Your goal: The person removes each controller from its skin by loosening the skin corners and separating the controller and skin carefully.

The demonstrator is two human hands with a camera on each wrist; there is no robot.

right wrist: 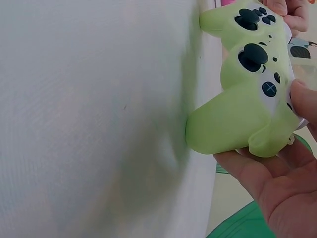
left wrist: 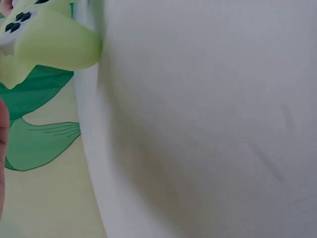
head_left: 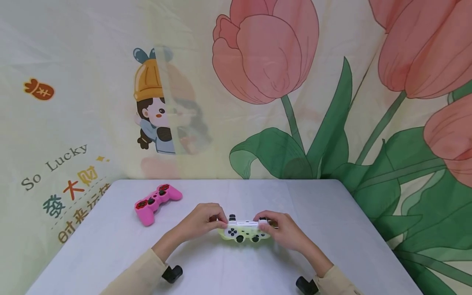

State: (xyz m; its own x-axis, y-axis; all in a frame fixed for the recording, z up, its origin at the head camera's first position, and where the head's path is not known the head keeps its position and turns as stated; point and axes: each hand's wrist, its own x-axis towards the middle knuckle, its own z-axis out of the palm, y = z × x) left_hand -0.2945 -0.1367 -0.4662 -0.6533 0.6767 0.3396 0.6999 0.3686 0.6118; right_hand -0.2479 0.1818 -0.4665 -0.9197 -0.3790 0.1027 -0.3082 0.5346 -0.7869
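Observation:
A white game controller (head_left: 248,223) with black thumbsticks sits in a pale green soft cover (right wrist: 228,121), low over the table's middle, its grips pointing toward me. White shell shows along its far edge, outside the cover. My left hand (head_left: 206,219) pinches the controller's left far corner with thumb and finger; only a sliver of that hand shows in the left wrist view. At the right far corner, my right hand (head_left: 285,230) holds it, thumb on top near the buttons and fingers underneath. A green flap stands out by the right fingers in the right wrist view.
A pink game controller (head_left: 156,201) lies at the table's back left. White cloth covers the table (head_left: 206,270), whose far edge meets a hanging backdrop (head_left: 191,24) printed with tulips. Black wrist cameras (head_left: 172,273) are worn on both wrists.

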